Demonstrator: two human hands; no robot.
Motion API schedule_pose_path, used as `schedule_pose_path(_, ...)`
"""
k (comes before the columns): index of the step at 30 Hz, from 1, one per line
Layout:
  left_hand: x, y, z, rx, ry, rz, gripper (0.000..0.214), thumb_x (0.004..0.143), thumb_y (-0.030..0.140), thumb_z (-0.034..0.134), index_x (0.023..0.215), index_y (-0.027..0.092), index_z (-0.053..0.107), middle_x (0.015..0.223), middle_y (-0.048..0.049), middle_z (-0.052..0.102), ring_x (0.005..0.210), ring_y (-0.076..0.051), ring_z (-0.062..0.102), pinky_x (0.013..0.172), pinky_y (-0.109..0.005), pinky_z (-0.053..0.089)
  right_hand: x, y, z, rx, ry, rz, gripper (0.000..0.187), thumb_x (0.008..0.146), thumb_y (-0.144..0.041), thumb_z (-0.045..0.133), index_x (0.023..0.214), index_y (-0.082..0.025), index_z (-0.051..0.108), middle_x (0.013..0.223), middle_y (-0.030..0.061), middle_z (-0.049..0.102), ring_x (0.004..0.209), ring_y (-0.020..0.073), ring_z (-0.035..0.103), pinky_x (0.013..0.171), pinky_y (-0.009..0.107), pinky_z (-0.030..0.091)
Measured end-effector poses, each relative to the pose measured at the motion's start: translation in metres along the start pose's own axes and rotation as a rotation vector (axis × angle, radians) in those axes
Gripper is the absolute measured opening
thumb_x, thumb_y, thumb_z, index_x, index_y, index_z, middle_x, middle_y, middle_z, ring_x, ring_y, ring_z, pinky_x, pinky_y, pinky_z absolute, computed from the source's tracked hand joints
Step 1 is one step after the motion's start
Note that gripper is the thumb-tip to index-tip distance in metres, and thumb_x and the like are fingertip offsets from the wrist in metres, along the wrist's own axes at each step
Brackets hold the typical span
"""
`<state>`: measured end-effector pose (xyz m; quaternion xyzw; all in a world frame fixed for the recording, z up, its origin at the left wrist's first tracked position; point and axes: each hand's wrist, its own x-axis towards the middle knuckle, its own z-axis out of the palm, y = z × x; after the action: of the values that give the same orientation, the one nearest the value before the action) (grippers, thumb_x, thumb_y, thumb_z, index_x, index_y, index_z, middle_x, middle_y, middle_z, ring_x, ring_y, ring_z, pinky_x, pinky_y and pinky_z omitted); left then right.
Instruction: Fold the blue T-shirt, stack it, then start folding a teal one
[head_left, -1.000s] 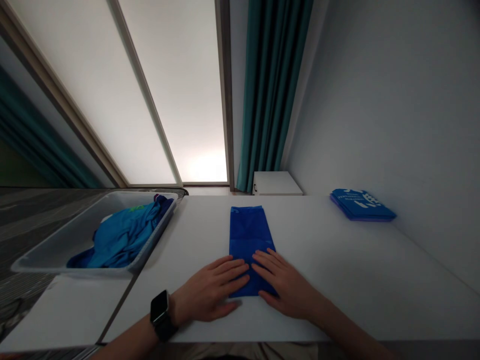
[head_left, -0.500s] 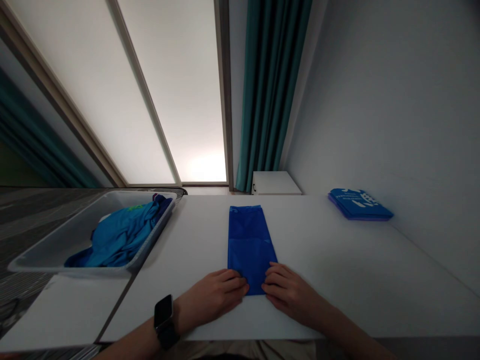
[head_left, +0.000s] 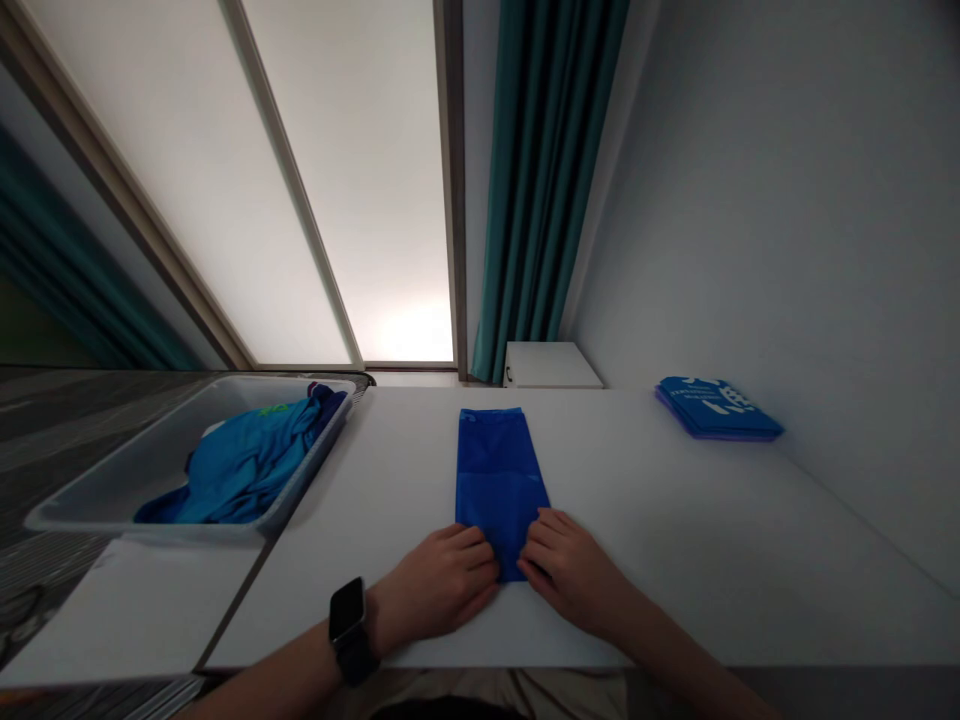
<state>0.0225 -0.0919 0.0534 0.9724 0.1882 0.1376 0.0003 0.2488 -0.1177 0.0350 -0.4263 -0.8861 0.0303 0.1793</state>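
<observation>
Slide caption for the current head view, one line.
Left hand and right hand on the near end of a flat blue strip on a white table, bin of clothes at left.

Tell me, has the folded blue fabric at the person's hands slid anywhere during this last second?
No, not noticeably: judged against the far edge of the white table, the folded blue fabric shows no clear shift either way.

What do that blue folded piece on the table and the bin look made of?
The blue folded piece: perhaps thin synthetic fabric or plastic film, smooth, with a faint sheen and crease lines. The bin: probably matte plastic, judging by its milky, translucent walls.
</observation>
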Motion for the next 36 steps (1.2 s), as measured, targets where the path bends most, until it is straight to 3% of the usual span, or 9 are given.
schedule_pose_path(2,0.002,0.001,0.002,-0.032,0.043,-0.092,0.015,0.095,0.021,0.045,0.092,0.02,0.059,0.083,-0.0032,0.063,0.081,-0.018,0.058,0.076,-0.032,0.048,0.012,-0.009,0.008,-0.094,0.033,0.144,0.024,0.091,-0.012,0.05,0.106,-0.019,0.067,0.1,0.0082,0.068,0.099,0.0217,0.061,0.094,0.039,0.049)
schedule_pose_path(4,0.003,0.002,0.007,-0.016,0.113,-0.252,0.017,0.095,0.02,0.042,0.096,0.018,0.059,0.091,-0.0058,0.066,0.09,-0.02,0.06,0.083,-0.035,0.049,0.023,-0.016,0.018,-0.174,0.057,0.243,0.038,0.091,-0.012,0.046,0.127,-0.014,0.059,0.121,0.0134,0.064,0.115,0.0245,0.056,0.102,0.041,0.044)
schedule_pose_path(7,0.004,0.001,0.02,0.099,0.166,-0.417,0.035,0.092,0.024,0.045,0.124,0.012,0.052,0.126,-0.0144,0.061,0.12,-0.027,0.053,0.102,-0.044,0.042,0.032,-0.019,0.031,-0.197,0.028,0.318,0.047,0.096,-0.019,0.039,0.14,-0.009,0.047,0.144,0.0154,0.049,0.134,0.0265,0.043,0.114,0.046,0.029)
schedule_pose_path(10,0.002,0.001,0.037,0.2,0.134,-0.418,0.053,0.092,0.027,0.044,0.141,0.007,0.04,0.145,-0.0182,0.046,0.137,-0.03,0.039,0.11,-0.047,0.034,0.035,-0.018,0.036,-0.165,-0.022,0.372,0.051,0.099,-0.028,0.032,0.145,-0.009,0.042,0.152,0.0142,0.039,0.141,0.027,0.031,0.118,0.049,0.02)
schedule_pose_path(14,-0.001,0.001,0.049,0.229,0.091,-0.452,0.055,0.092,0.028,0.041,0.143,0.008,0.041,0.15,-0.0168,0.041,0.141,-0.029,0.034,0.113,-0.046,0.031,0.034,-0.017,0.037,-0.156,-0.055,0.408,0.056,0.099,-0.038,0.031,0.149,-0.012,0.036,0.156,0.0119,0.028,0.146,0.0292,0.02,0.118,0.052,0.015)
schedule_pose_path(23,-0.007,0.001,0.043,0.238,0.047,-0.448,0.063,0.09,0.033,0.044,0.147,0.009,0.036,0.155,-0.0153,0.033,0.144,-0.031,0.025,0.114,-0.049,0.026,0.033,-0.018,0.036,-0.124,-0.087,0.475,0.067,0.096,-0.056,0.033,0.15,-0.018,0.034,0.158,0.0127,0.023,0.147,0.0323,0.013,0.117,0.055,0.01)
schedule_pose_path(36,-0.008,-0.001,0.038,0.185,0.022,-0.428,0.068,0.093,0.045,0.043,0.149,0.01,0.032,0.156,-0.0168,0.029,0.145,-0.033,0.022,0.113,-0.05,0.026,0.03,-0.014,0.041,-0.141,-0.088,0.466,0.067,0.095,-0.057,0.034,0.151,-0.019,0.033,0.159,0.012,0.021,0.147,0.0313,0.013,0.117,0.054,0.012)
